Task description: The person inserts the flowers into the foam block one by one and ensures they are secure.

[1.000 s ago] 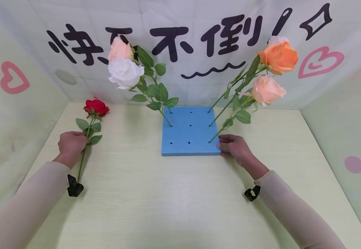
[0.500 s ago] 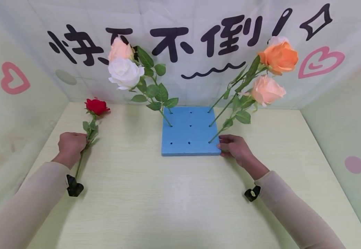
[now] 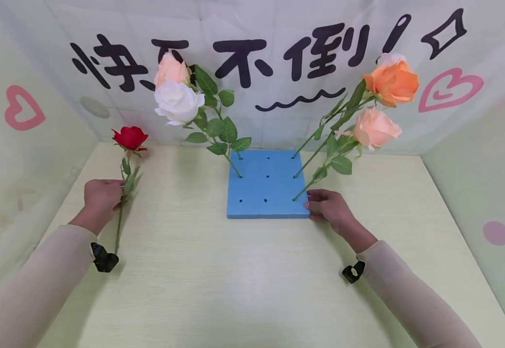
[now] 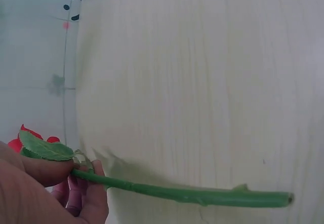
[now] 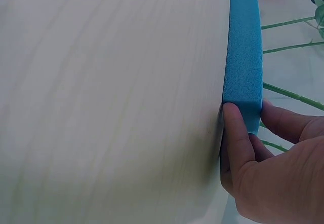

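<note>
My left hand (image 3: pixel 103 197) pinches the green stem (image 4: pixel 202 194) of a red rose (image 3: pixel 130 138) between thumb and fingers, at the table's left. The flower points to the back wall; in the left wrist view the cut stem end reaches to the right. My right hand (image 3: pixel 328 208) grips the near right corner of a blue foam board (image 3: pixel 252 187), thumb on top and fingers at its side. From holes in that board rise a white rose (image 3: pixel 178 102) and a peach rose (image 3: pixel 170 70) at left, and an orange rose (image 3: pixel 392 83) and a pink rose (image 3: pixel 375 127) at right.
A whitish flower (image 3: pixel 391 59) shows partly behind the orange one. Several bare holes run down the board's middle and at its near left. A printed cloth wall (image 3: pixel 252 121) closes off the back of the pale wooden table (image 3: pixel 235 280).
The red rose has turned in my left hand and its bloom has risen slightly, the leaves now edge-on. My right hand stays at the board's corner.
</note>
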A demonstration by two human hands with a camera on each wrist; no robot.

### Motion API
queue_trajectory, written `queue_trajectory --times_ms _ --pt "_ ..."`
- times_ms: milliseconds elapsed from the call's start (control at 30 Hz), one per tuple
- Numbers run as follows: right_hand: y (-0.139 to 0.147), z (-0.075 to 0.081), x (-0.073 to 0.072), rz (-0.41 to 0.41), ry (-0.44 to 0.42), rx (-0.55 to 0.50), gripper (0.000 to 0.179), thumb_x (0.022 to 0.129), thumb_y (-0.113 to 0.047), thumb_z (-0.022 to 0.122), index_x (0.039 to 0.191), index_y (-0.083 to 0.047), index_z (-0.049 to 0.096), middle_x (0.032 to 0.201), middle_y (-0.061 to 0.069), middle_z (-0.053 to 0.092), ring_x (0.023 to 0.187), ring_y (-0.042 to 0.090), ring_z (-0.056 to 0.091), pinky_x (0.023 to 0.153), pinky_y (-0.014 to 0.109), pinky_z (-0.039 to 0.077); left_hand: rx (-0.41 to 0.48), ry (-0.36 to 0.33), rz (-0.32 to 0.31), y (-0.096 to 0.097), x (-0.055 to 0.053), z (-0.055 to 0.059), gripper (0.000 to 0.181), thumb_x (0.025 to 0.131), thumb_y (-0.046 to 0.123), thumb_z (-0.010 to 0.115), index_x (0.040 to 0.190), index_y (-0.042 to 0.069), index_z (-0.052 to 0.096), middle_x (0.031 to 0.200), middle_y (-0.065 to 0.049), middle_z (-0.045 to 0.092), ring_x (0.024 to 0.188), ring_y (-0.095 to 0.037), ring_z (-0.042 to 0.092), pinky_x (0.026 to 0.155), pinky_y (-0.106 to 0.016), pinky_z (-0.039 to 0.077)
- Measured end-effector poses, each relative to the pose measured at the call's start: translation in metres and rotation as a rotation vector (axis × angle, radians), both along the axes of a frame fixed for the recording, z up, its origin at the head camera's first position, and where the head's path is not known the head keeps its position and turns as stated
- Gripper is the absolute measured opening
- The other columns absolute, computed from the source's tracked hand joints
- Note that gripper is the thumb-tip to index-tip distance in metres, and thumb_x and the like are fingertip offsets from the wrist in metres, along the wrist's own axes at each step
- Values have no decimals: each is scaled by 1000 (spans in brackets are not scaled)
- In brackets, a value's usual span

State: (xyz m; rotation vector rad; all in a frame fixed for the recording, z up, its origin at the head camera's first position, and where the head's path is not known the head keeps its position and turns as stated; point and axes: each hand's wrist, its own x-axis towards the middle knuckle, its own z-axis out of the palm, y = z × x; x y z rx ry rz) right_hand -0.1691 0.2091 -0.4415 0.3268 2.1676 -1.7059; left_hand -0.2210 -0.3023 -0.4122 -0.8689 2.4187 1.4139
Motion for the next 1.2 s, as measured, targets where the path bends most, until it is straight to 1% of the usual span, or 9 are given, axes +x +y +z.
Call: queue_trajectory --times_ms 133,300,467,600,733,833,933,1033,1200 --pt "0 0 0 2 2 -1 52 94 -8 62 141 4 44 131 24 50 82 11 62 76 28 59 74 24 -12 7 1 8 48 97 4 43 144 0 43 128 -9 46 86 -5 56 77 -24 58" --pt "0 0 0 -1 1 -5 52 94 -7 62 142 5 44 132 24 50 83 11 62 76 28 60 173 50 -23 19 2 20 48 98 3 42 146 0 37 118 -4 45 94 -10 56 85 -28 58" --pt "0 0 0 -1 -4 -7 52 94 -7 62 142 4 44 131 23 50 84 11 62 78 29 59 226 91 -85 27 7 30 50 101 6 38 149 -4 28 118 -4 44 95 -10 57 89 -31 57" --pt "0 1 1 -1 -7 -8 52 95 -7 62 142 4 44 131 23 50 84 11 62 78 29 59 274 136 -120 33 11 36 52 102 6 37 151 -5 23 119 -2 42 98 -10 54 91 -34 55" --pt "0 1 1 -2 -2 -9 51 94 -7 62 142 4 44 130 23 50 83 11 62 77 28 59 339 197 -142 35 16 40 54 102 6 37 151 -6 18 118 -1 42 100 -10 54 87 -30 57" --pt "0 0 1 -1 2 -12 51 94 -6 62 141 5 44 131 24 50 84 11 62 78 28 59 400 257 -145 35 19 42 46 102 8 39 146 -4 30 115 -1 45 94 -8 59 81 -25 59" --pt "0 0 1 1 2 -11 51 95 -6 61 142 5 44 131 24 50 84 11 63 78 28 59 429 305 -147 35 22 44 25 101 8 41 126 2 45 110 0 48 86 -4 63 75 -21 59" --pt "0 0 0 -1 -1 -8 50 95 -6 61 141 4 45 131 23 50 84 11 62 78 28 59 449 325 -152 35 25 47 12 100 5 45 110 9 48 108 1 51 83 -2 65 72 -20 59" --pt "1 0 -1 -2 -3 -8 49 95 -6 60 140 4 46 130 22 50 84 11 62 77 27 59 484 330 -144 39 30 52 17 99 2 46 113 11 49 107 4 55 88 -1 64 74 -22 59"
